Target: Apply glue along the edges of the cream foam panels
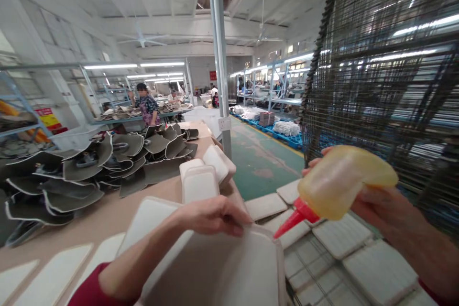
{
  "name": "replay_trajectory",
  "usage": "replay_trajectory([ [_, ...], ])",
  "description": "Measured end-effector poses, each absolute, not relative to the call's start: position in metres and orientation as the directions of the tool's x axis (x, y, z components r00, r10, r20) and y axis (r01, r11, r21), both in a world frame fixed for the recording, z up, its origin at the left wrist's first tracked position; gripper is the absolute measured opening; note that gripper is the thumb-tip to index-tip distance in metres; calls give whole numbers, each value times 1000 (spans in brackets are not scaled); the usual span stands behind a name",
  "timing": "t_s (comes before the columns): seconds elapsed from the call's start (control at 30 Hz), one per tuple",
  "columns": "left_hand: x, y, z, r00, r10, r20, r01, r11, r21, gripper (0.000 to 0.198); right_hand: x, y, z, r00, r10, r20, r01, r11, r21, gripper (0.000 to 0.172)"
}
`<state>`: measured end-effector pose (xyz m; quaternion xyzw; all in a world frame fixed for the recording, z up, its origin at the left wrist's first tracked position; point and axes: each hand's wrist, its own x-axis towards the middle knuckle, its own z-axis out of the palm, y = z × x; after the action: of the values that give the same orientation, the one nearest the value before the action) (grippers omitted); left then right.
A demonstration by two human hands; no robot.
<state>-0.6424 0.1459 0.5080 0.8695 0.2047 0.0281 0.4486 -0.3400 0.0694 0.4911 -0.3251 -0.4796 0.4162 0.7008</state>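
From my side I see the right hand (375,198) wrapped around the yellow bottle (332,184), its red nozzle (290,224) slanting down-left to the corner of the white panel (229,267). The left hand (211,215), nearer, holds this panel's far edge below it.

On the right, the bottle (333,179) hides part of the right hand (375,201). The bottom edge cuts off the white panel (233,267). Upper right, the wire rack (373,57) is blurred. Writing on the upper-centre red sign (213,75) is unreadably small.
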Motion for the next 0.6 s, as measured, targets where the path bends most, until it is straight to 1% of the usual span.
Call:
replay_trajectory([
  [0.1,-635,135,507,933,305,-192,328,-495,805,59,-337,61,489,5,900,436,-300,417,-858,65],
  [0.2,-633,130,503,944,240,-227,319,-485,814,71,-340,55,489,-91,875,476,-289,434,-853,60],
  [0.3,-635,128,503,958,177,-227,285,-469,836,67,-345,51,489,-126,856,501,-287,452,-845,57],
  [0.43,-643,129,506,962,134,-239,274,-456,847,58,-357,50,490,-140,861,489,-279,440,-854,59],
  [0.6,-657,134,508,959,97,-265,280,-454,846,59,-382,54,499,-156,887,435,-312,374,-873,61],
])
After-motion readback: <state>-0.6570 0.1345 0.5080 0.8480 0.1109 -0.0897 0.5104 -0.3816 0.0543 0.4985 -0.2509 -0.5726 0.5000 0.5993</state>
